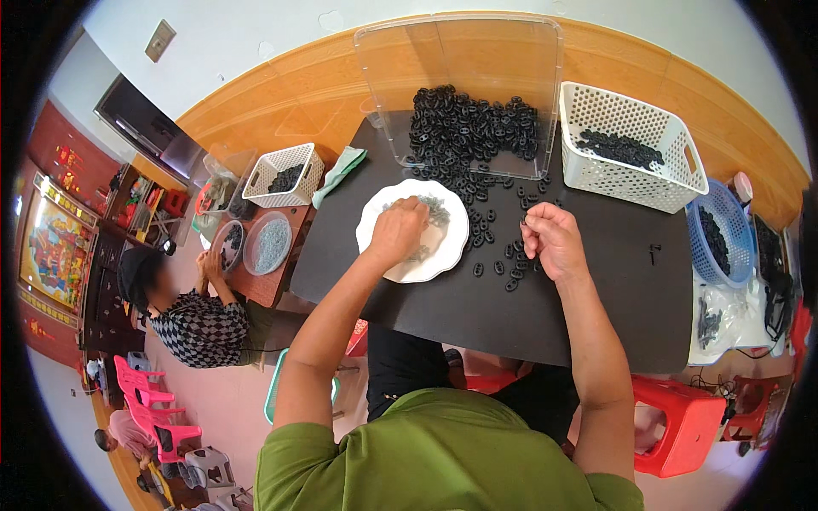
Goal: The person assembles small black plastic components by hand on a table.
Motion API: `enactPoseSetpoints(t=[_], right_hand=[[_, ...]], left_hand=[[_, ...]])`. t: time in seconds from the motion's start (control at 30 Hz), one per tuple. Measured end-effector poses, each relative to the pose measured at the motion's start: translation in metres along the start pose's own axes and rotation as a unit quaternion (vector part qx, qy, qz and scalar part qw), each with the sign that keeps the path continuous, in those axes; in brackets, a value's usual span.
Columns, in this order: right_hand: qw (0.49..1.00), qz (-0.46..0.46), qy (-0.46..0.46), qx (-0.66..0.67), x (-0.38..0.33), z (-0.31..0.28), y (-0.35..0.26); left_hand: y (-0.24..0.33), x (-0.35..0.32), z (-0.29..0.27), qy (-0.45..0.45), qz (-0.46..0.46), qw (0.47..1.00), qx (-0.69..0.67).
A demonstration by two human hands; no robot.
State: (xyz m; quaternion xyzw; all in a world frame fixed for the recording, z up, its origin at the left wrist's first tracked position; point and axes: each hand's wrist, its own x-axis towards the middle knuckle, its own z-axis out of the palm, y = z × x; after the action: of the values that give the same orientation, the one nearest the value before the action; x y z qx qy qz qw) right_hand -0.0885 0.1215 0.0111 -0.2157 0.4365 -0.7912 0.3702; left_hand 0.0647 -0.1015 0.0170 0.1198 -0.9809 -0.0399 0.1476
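My left hand (400, 232) reaches into a white scalloped plate (375, 204) that holds small translucent grey pieces (439, 213). Its fingertips are drawn together and down among them, so what they pinch is hidden. Right of the plate, my right hand (552, 240) is raised over the dark table with thumb and forefinger pinched; something small and dark may be at the tips. Between my hands lie loose black oval pieces with two holes (487, 237). They spread out from a large heap (469, 128) in a clear plastic bin (550, 85) tipped on its side.
At the back right stands a white perforated basket (630, 192) of black pieces, beside a blue basket (720, 234). Two small dark screw-like parts (654, 253) lie on the table (596, 315). Leftward, another person (183, 311) works by a small table with bowls. Red stools (677, 426) stand below.
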Motion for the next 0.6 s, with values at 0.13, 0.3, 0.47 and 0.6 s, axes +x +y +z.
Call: enactPoseSetpoints(t=[0.13, 0.3, 0.47, 0.6], right_hand=[[1.000, 0.000, -0.003, 0.002, -0.001, 0.001, -0.002], [1.000, 0.003, -0.002, -0.003, 0.000, 0.000, -0.001], [1.000, 0.002, 0.000, -0.003, 0.001, 0.001, -0.001], [1.000, 0.003, -0.001, -0.006, 0.000, -0.001, -0.001]], left_hand=[[-0.008, -0.001, -0.009, 0.007, -0.039, 0.996, -0.084], [-0.010, 0.000, -0.010, 0.015, -0.036, 0.992, -0.117], [-0.007, 0.001, -0.007, -0.012, -0.047, 0.995, -0.083], [-0.005, 0.002, -0.009, -0.034, -0.063, 0.994, -0.081]])
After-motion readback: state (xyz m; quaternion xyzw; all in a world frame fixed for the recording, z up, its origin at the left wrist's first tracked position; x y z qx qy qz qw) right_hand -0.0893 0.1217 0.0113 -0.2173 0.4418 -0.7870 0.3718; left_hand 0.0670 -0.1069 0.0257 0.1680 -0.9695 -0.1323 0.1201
